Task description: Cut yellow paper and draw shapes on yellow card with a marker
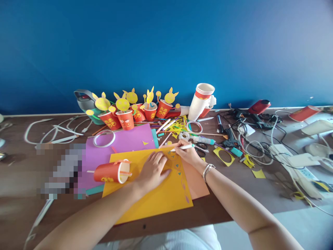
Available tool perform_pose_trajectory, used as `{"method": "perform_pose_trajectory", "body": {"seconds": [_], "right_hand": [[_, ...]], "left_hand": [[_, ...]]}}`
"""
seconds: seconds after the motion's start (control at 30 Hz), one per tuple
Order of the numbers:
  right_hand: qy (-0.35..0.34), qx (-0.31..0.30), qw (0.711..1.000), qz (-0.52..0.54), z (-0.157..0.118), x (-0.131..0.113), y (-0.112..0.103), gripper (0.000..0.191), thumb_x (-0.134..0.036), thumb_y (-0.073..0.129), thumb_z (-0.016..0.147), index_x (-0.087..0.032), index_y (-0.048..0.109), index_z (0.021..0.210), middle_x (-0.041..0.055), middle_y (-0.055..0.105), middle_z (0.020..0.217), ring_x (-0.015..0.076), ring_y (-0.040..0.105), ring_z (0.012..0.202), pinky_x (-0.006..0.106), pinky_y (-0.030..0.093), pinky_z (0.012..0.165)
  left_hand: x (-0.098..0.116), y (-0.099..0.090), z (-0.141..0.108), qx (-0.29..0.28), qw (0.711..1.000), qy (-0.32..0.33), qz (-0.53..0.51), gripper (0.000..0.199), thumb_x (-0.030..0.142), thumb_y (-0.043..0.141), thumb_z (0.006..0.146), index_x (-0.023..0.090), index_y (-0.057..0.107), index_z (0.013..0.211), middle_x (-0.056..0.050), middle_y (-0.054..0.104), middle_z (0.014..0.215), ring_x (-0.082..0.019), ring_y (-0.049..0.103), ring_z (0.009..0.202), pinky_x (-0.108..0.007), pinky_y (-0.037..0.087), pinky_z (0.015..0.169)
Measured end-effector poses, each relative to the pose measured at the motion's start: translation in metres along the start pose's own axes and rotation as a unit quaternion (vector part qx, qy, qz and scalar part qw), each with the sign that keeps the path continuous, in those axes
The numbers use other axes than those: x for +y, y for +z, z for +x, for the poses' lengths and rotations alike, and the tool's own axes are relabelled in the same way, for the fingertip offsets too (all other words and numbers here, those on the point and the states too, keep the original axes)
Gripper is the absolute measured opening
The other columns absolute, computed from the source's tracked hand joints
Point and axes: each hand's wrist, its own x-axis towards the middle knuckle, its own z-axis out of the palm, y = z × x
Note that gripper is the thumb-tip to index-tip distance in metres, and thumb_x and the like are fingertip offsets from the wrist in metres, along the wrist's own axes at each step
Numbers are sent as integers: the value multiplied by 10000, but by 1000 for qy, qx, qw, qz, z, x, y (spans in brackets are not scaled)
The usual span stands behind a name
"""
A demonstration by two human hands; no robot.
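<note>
A yellow-orange sheet of paper [145, 205] lies in front of me, with small hearts and outlined shapes drawn along its right side. My right hand [186, 154] grips a white marker [186, 147], its tip at the sheet's upper right edge. Flat on the middle of the sheet rests my left hand [153, 170], fingers spread and holding nothing. To the left of it a red paper cup [108, 172] lies on its side, with an orange strip at its rim. Beneath the yellow sheet, a peach sheet [196, 184] and a purple sheet [88, 166] stick out.
Several red cups with yellow rabbit-face cutouts [122, 104] stand along the blue wall. A stack of paper cups [200, 102] is behind my right hand. Scissors [200, 149], a glue gun [231, 138], yellow scraps [223, 156] and tangled cables [260, 149] lie to the right. A tape ring [104, 138] sits on the purple sheet.
</note>
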Motion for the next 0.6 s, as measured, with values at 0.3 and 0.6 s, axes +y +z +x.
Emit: {"method": "perform_pose_trajectory", "body": {"seconds": [0.3, 0.6], "right_hand": [[-5, 4, 1000, 17, 0, -3, 1, 196, -301, 541, 760, -190, 461, 620, -23, 512, 573, 121, 450, 541, 236, 336, 514], [-3, -18, 999, 44, 0, 0, 0, 180, -280, 546, 767, -188, 473, 631, -12, 547, 597, 129, 492, 560, 241, 359, 525]], "left_hand": [[1, -1, 0, 2, 1000, 1, -1, 258, 255, 658, 768, 176, 559, 994, -97, 571, 1035, -265, 551, 976, -428, 479, 882], [0, -1, 1, 4, 1000, 0, -8, 265, 254, 653, 769, 185, 554, 1004, -93, 569, 1037, -266, 551, 986, -434, 481, 885]]}}
